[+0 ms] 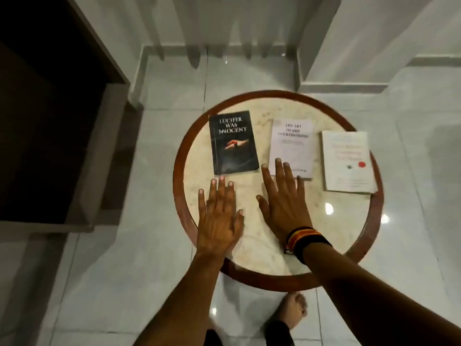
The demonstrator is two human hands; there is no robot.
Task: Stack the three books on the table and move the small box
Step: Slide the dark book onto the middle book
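Near the front edge of the round marble-topped table (349, 221), both hands are laid flat with fingers spread, nothing grasped. The left hand (219, 216) is placed by the front-left rim, its fingertips just short of the black book (233, 142). The right hand (284, 201), banded at the wrist by striped bracelets (303, 239), is stretched so that its fingertips overlap the near edge of the middle white book (291, 146). A third white book (348, 161), marked with a red dot, is set by the right rim, apart from the others. No small box can be seen.
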